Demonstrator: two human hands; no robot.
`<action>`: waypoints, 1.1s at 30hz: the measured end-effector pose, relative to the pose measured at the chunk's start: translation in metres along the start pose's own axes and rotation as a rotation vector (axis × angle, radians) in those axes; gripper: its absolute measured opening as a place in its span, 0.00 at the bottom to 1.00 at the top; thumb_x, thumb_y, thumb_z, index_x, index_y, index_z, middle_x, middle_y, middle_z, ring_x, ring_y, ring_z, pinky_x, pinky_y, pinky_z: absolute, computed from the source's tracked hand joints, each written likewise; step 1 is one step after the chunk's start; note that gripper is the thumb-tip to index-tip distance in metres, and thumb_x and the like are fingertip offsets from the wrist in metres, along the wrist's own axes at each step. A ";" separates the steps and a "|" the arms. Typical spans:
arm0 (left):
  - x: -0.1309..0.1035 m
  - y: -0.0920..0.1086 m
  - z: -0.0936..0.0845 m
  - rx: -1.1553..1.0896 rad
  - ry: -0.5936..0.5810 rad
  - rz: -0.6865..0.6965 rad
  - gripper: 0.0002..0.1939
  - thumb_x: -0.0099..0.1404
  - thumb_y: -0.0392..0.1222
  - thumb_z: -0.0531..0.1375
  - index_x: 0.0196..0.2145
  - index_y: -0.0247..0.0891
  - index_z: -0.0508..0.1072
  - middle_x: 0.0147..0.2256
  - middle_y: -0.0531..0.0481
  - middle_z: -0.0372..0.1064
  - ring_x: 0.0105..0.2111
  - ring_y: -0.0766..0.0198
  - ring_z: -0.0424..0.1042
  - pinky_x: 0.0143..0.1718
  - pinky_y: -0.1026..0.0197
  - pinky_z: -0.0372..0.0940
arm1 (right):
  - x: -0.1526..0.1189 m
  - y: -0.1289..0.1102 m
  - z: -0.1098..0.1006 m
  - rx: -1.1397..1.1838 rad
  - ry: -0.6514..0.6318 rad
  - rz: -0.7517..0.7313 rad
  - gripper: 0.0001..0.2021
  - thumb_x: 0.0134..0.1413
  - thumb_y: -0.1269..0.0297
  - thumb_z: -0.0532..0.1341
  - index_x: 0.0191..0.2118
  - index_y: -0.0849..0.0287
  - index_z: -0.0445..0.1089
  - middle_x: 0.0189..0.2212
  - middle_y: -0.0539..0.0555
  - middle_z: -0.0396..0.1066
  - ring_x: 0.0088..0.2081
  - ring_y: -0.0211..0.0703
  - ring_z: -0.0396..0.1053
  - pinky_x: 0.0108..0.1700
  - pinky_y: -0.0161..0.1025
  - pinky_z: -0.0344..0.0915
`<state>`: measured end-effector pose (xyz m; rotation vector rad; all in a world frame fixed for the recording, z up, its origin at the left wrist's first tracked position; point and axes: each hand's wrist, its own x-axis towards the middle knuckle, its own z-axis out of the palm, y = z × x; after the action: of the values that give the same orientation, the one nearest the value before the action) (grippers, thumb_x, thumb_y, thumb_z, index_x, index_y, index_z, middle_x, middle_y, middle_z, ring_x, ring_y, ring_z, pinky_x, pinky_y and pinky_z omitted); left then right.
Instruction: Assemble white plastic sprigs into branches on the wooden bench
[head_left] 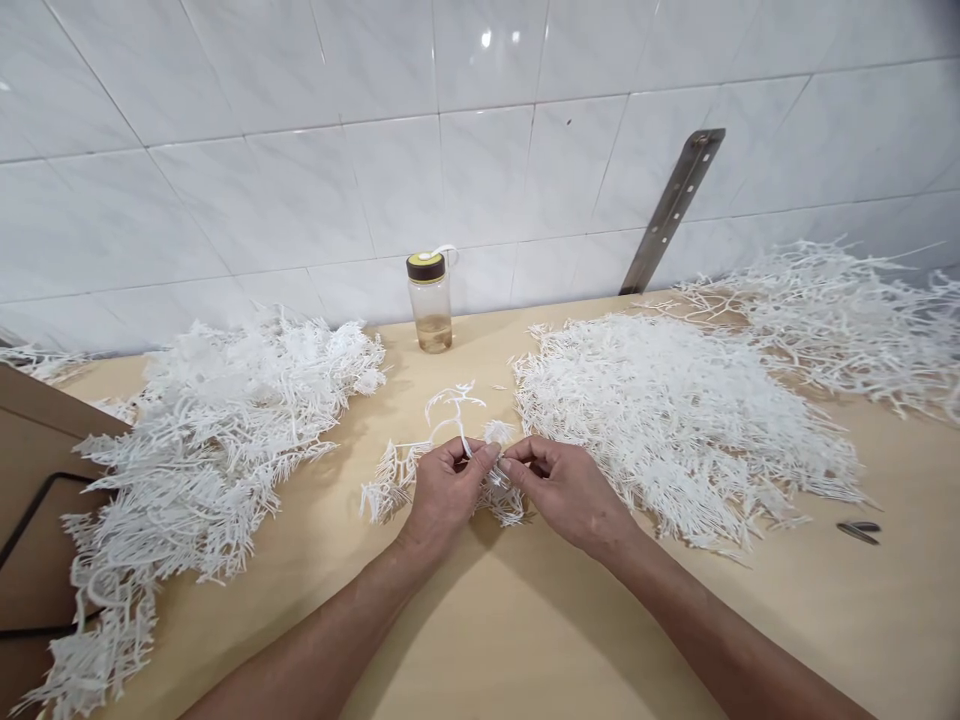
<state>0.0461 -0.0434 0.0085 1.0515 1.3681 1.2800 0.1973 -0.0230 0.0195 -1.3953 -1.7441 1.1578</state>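
Near the middle of the wooden table (517,640), my left hand (450,485) pinches the stem of a white branched piece (455,408), whose thin twigs rise above the fingers. My right hand (564,488) is closed at the fingertips right beside it, on a small white part too small to make out well. A small cluster of white branched pieces (394,475) lies beneath and to the left of my hands. To the right spreads a big pile of white spiky pieces (675,420).
Another white pile (217,430) covers the left side, against a brown box (37,430). A bottle (431,305) stands near the tiled wall. A metal bracket (671,215) leans there. Looser white branches (847,320) lie far right, above small dark snips (859,532).
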 end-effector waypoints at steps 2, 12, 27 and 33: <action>0.000 0.000 0.000 0.016 0.006 0.001 0.19 0.55 0.56 0.66 0.25 0.35 0.73 0.19 0.57 0.59 0.20 0.71 0.54 0.23 0.66 0.52 | 0.000 0.001 0.001 0.011 -0.009 0.000 0.12 0.53 0.55 0.59 0.31 0.57 0.74 0.24 0.50 0.71 0.23 0.39 0.63 0.26 0.36 0.56; 0.002 0.004 -0.001 -0.102 -0.047 -0.072 0.21 0.52 0.57 0.68 0.23 0.35 0.70 0.17 0.59 0.55 0.17 0.74 0.49 0.19 0.67 0.48 | -0.005 0.007 0.014 -0.098 0.095 -0.295 0.09 0.62 0.61 0.56 0.32 0.58 0.69 0.26 0.51 0.69 0.27 0.39 0.64 0.30 0.36 0.60; 0.006 -0.004 -0.002 0.065 0.011 0.041 0.16 0.57 0.50 0.64 0.22 0.36 0.67 0.20 0.56 0.59 0.21 0.70 0.54 0.22 0.66 0.52 | -0.016 0.011 0.023 -0.391 0.089 -0.861 0.12 0.63 0.78 0.47 0.36 0.58 0.64 0.31 0.55 0.67 0.32 0.41 0.65 0.32 0.37 0.64; 0.009 0.003 -0.009 0.030 -0.043 0.031 0.18 0.57 0.54 0.65 0.24 0.35 0.71 0.19 0.56 0.58 0.20 0.71 0.53 0.22 0.66 0.51 | -0.017 0.000 0.020 -0.159 0.195 -0.631 0.07 0.65 0.67 0.55 0.34 0.57 0.66 0.29 0.51 0.69 0.27 0.37 0.64 0.29 0.35 0.63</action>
<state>0.0356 -0.0359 0.0106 1.1193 1.3468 1.2557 0.1845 -0.0441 0.0120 -0.8887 -1.9550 0.5341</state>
